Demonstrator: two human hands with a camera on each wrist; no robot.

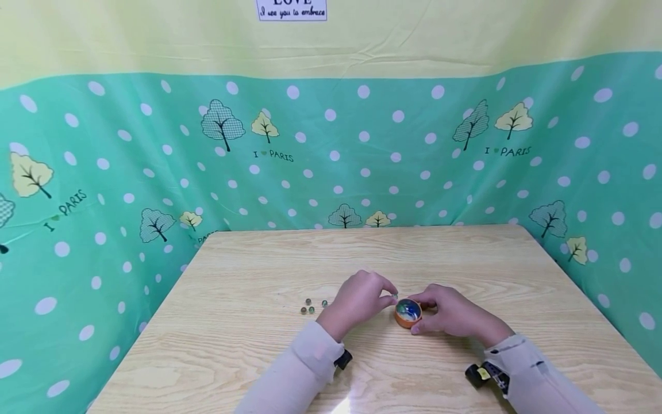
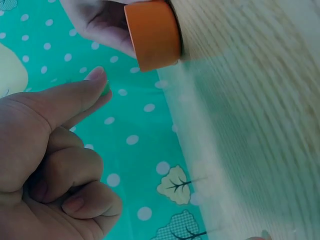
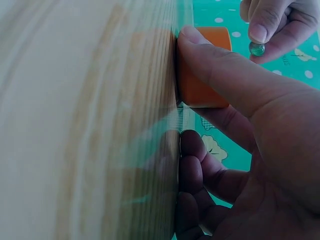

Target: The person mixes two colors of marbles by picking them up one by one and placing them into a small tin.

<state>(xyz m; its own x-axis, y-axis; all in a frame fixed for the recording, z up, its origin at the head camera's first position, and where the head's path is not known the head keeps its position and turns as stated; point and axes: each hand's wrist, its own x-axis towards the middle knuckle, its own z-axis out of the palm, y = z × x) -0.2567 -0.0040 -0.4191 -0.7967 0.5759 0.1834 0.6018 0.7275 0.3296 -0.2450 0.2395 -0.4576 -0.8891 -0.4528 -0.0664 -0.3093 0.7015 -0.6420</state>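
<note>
My left hand [image 1: 359,300] pinches a small green glass marble [image 3: 257,48] between thumb and forefinger, just left of a low round orange container [image 1: 408,320]. The other left fingers are curled into the palm in the left wrist view. My right hand [image 1: 451,310] grips the container from the right, thumb on the near side and fingers behind. That container stands on the table, its glossy top showing blue, green and white. In the left wrist view, its orange wall [image 2: 152,37] is apart from the marble. Several loose marbles [image 1: 311,310] lie left of my left hand.
A light wood-grain table [image 1: 248,351] lies under both hands. Behind it and at its sides hangs a green dotted cloth [image 1: 310,184] printed with trees. Dark devices [image 1: 478,375] are strapped at both wrists, over pale sleeves.
</note>
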